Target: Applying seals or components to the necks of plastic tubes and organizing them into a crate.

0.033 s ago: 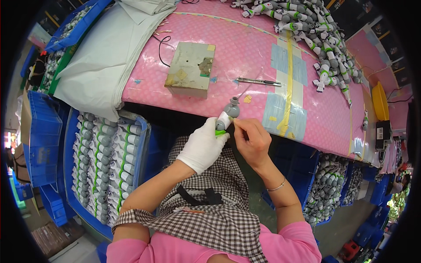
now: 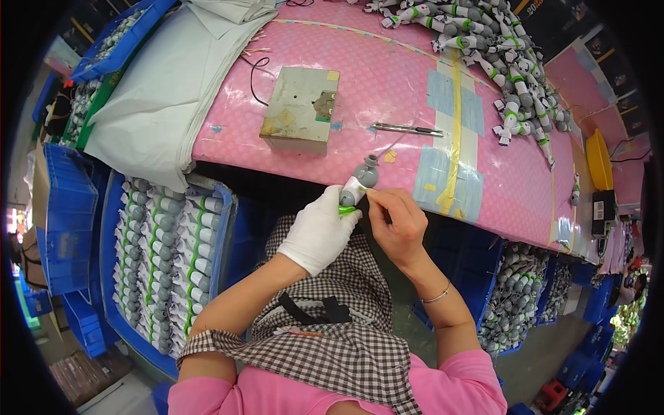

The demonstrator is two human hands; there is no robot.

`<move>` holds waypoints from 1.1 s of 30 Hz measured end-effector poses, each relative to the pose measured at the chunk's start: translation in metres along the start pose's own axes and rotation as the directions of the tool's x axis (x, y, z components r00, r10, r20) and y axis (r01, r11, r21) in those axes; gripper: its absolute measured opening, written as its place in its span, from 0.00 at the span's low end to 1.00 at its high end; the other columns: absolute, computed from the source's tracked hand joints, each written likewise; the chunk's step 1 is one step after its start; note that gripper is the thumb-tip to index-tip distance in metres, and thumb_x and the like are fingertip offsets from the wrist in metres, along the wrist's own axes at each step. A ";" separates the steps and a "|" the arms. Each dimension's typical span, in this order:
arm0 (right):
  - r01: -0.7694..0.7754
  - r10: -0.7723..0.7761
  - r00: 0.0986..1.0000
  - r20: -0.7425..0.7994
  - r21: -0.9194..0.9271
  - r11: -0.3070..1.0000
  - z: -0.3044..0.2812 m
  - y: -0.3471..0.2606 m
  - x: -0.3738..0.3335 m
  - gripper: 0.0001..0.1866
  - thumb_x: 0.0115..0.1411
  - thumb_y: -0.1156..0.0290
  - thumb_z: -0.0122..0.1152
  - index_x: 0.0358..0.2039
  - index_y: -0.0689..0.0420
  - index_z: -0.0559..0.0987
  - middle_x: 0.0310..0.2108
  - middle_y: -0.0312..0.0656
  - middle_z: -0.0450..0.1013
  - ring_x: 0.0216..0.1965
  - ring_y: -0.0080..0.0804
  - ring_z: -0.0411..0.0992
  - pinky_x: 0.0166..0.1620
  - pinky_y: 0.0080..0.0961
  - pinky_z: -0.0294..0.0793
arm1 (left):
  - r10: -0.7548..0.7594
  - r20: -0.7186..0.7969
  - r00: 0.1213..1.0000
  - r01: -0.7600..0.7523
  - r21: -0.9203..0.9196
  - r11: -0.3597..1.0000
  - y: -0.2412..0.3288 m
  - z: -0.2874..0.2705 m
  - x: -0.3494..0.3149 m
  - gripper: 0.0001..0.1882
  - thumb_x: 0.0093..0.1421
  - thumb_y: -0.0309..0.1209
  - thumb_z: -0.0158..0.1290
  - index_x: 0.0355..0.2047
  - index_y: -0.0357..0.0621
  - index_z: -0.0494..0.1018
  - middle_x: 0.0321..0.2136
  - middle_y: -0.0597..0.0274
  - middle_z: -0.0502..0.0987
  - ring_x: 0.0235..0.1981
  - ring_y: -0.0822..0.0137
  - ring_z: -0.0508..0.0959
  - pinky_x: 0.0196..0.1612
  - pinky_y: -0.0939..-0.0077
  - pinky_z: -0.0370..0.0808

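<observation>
My left hand, in a white glove, is closed around a small grey, white and green plastic toy part. Its rounded grey end with a narrow neck points up and away from me, just off the table's near edge. A green piece shows beside the gloved fingers, which hide the lower end. My bare right hand is pinched, its fingertips right at the white section of the toy part. Whatever lies between those fingertips is too small to tell.
On the pink-covered table are a grey metal box, a slim cutter knife and a heap of similar toy parts. A blue crate with rows of toy parts stands at left. White cloth drapes the table's left end.
The toy part and my right fingertips have shifted very slightly; both hands keep the same grip.
</observation>
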State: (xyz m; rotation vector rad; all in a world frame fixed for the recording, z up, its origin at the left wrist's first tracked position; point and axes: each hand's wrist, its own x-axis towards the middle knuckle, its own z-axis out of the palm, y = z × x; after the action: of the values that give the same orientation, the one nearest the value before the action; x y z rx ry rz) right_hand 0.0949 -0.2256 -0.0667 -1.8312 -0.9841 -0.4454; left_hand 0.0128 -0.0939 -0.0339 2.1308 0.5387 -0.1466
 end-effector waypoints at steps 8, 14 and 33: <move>0.088 -0.018 0.941 0.337 -0.191 0.978 -0.007 -0.025 0.011 0.13 0.45 0.84 0.60 0.34 0.63 0.76 0.27 0.46 0.70 0.28 0.43 0.71 0.32 0.32 0.73 | 0.139 -0.077 0.987 -0.111 0.288 0.951 0.007 -0.006 -0.007 0.13 0.57 0.34 0.52 0.37 0.41 0.64 0.28 0.45 0.76 0.29 0.44 0.78 0.32 0.52 0.74; 0.104 -0.010 0.934 0.358 -0.244 0.964 -0.011 -0.029 0.007 0.13 0.45 0.84 0.60 0.34 0.63 0.75 0.27 0.45 0.69 0.26 0.42 0.71 0.30 0.31 0.73 | 0.160 -0.049 0.986 -0.136 0.323 0.937 0.007 -0.009 -0.005 0.13 0.57 0.33 0.52 0.36 0.40 0.63 0.28 0.47 0.76 0.28 0.46 0.78 0.30 0.54 0.75; 0.007 -0.008 0.999 0.043 0.008 1.000 0.004 -0.016 -0.002 0.11 0.47 0.87 0.63 0.32 0.63 0.78 0.25 0.44 0.73 0.23 0.34 0.73 0.26 0.23 0.72 | 0.050 0.030 0.998 -0.048 -0.055 0.997 -0.011 -0.005 0.007 0.18 0.57 0.39 0.54 0.38 0.36 0.67 0.29 0.40 0.77 0.34 0.40 0.77 0.36 0.52 0.73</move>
State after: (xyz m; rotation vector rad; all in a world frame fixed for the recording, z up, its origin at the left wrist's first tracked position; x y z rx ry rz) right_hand 0.0804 -0.2195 -0.0608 -1.8371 -1.0210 -0.4070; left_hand 0.0143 -0.0820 -0.0411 2.0838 0.4665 -0.1361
